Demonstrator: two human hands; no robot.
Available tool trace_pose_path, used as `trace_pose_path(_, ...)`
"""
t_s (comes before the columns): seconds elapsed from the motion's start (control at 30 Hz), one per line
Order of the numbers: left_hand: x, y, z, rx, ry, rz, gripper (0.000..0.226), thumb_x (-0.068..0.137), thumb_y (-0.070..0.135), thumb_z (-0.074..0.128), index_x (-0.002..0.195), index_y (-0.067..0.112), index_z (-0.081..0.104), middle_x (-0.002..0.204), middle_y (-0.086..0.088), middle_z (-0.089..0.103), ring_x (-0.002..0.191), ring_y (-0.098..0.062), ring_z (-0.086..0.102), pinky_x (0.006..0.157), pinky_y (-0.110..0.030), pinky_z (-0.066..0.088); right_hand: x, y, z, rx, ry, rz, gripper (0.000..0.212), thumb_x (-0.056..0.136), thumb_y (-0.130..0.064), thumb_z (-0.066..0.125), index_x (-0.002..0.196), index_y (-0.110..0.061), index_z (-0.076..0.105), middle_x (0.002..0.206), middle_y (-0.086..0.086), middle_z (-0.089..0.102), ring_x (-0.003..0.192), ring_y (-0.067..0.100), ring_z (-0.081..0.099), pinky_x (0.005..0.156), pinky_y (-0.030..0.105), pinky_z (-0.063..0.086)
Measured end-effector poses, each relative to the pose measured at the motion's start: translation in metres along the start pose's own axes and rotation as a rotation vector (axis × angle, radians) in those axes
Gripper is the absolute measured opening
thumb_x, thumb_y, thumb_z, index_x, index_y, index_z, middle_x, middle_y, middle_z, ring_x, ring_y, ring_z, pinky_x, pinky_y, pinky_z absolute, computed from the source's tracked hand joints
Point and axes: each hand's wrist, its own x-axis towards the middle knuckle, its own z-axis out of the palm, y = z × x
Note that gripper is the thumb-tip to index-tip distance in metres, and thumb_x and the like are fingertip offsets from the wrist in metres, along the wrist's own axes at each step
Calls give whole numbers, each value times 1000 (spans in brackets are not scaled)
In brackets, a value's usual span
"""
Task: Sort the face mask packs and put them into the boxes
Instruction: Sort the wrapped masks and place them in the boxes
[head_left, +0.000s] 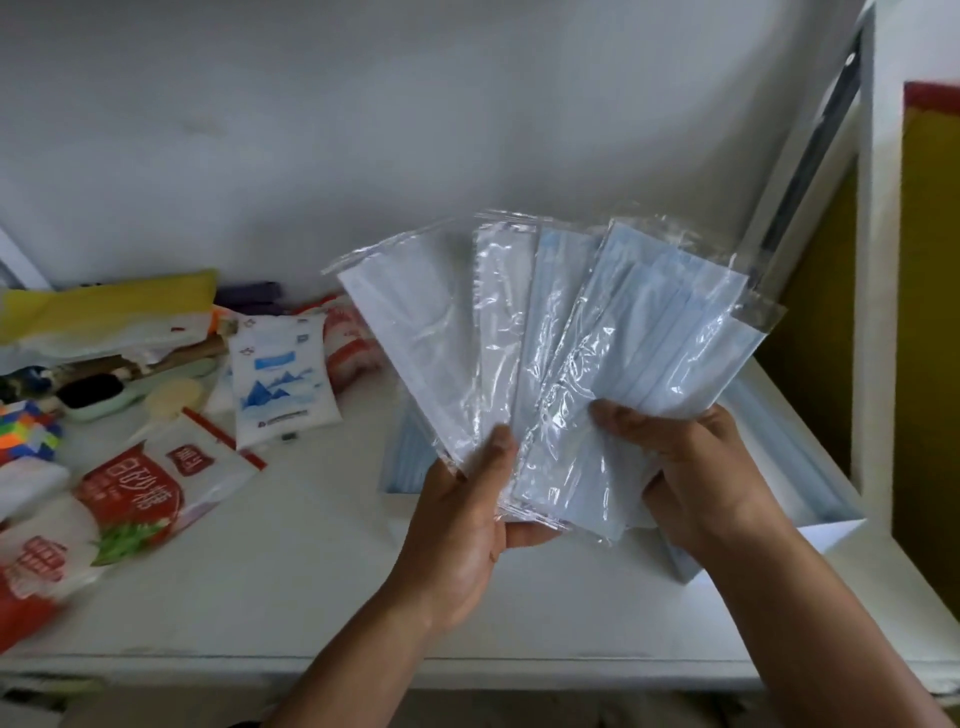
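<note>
Both my hands hold up a fan of several face mask packs in clear plastic wrappers above the white table. My left hand (467, 514) grips the bottom of the white packs (415, 332), thumb on top. My right hand (696, 467) pinches the lower end of the light blue packs (660, 343) on the right of the fan. Beneath the fan lie two open white boxes: the left one (410, 467) shows blue masks inside, and the right one (810, 499) is mostly hidden behind my right hand and the packs.
Clutter fills the table's left side: red-and-white sugar bags (140, 488), a white bag with blue mountains (275, 374), a yellow pack (109, 306), a coloured cube (26, 431). A white frame (862, 260) stands at the right. The table's front edge (363, 670) runs below my wrists.
</note>
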Motion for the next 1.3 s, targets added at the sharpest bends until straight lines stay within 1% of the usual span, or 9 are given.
trace_pose_path(0.17,0,2,-5,81,-135,-109,53,88,40,50,136,18,54,130,-8,67,119,-29,64,90,-47,58,-1,-4,-2,31,-96,-10,20,66,4,71,77,-9,80,86,12,77,77,25,76,68,38,61)
trace_pose_path(0.27,-1,2,-5,67,-150,-94,50,89,37,48,133,16,57,129,-8,68,120,-27,64,90,-42,58,-2,-5,-2,55,-172,42,22,71,4,68,83,-8,80,94,16,77,84,28,75,75,42,61)
trace_pose_path(0.43,-5,2,-5,253,-126,-13,49,91,59,51,127,29,65,130,2,67,127,-17,59,113,-49,39,-2,0,-3,8,-236,120,32,73,5,74,105,2,73,109,24,73,100,40,71,88,52,57)
trace_pose_path(0.57,-14,1,9,357,27,341,38,100,35,50,136,35,39,121,28,66,115,8,60,93,-11,47,-2,2,0,36,-198,65,33,73,6,69,107,4,72,109,25,72,100,40,70,89,52,57)
trace_pose_path(0.7,-12,-7,6,510,56,564,77,92,36,60,154,35,14,154,15,41,142,-11,41,115,-38,37,-4,4,1,23,-217,35,31,73,4,69,104,2,73,106,23,74,98,37,72,84,46,58)
trace_pose_path(0.8,-9,-8,6,618,95,621,85,92,38,62,157,32,8,161,6,30,147,-17,33,115,-52,35,-5,7,2,2,-241,43,32,73,3,70,105,3,73,107,23,74,100,37,72,82,45,59)
trace_pose_path(0.93,-9,-7,6,631,125,698,79,93,30,63,157,20,17,158,1,36,145,-19,38,112,-50,40,-6,8,3,-28,-254,21,38,72,2,70,110,5,69,108,21,74,102,36,71,84,43,59)
trace_pose_path(1.1,-9,-5,6,715,171,838,46,93,21,64,137,23,49,139,-9,52,132,-24,51,105,-41,47,-8,9,4,-95,-251,-37,36,72,-1,73,108,0,72,108,18,75,101,36,72,87,47,58)
trace_pose_path(1.3,-7,2,4,603,257,737,26,91,13,65,114,25,64,120,-5,65,113,-13,64,87,-22,53,-12,5,6,-222,-255,-111,31,70,-7,74,101,-4,74,100,10,78,93,26,75,75,32,60)
